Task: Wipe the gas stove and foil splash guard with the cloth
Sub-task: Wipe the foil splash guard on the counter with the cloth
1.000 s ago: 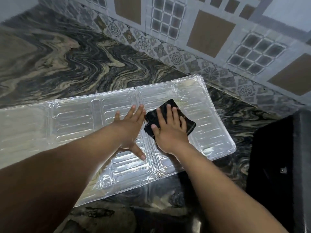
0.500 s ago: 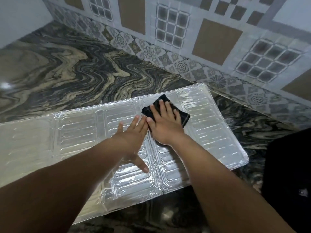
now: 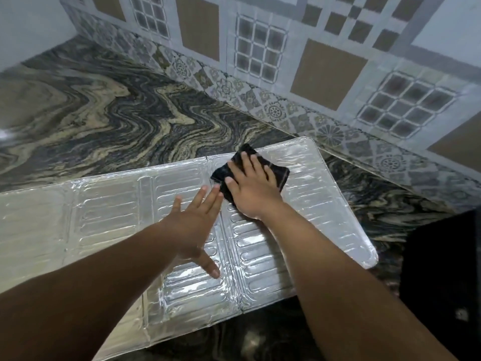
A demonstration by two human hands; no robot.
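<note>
Head view: the foil splash guard (image 3: 325, 204) lies flat on the marbled counter (image 3: 104, 121), its far corner near the tiled wall (image 3: 260, 48) at 1 o'clock. The right hand (image 3: 253, 190) presses straight, slightly spread fingers on the dark cloth (image 3: 279, 175) (near the guard's far edge). The left hand (image 3: 194, 221) rests flat, fingers apart, at 7 o'clock of it.

A desk (image 3: 104, 118) of dark stone with swirling cream and grey veins fills the left and middle of the view. Behind it rises a tiled wall (image 3: 325, 66) with brown squares, grid-pattern panels and a floral border strip (image 3: 273, 110) running along its foot where it meets the desk.
</note>
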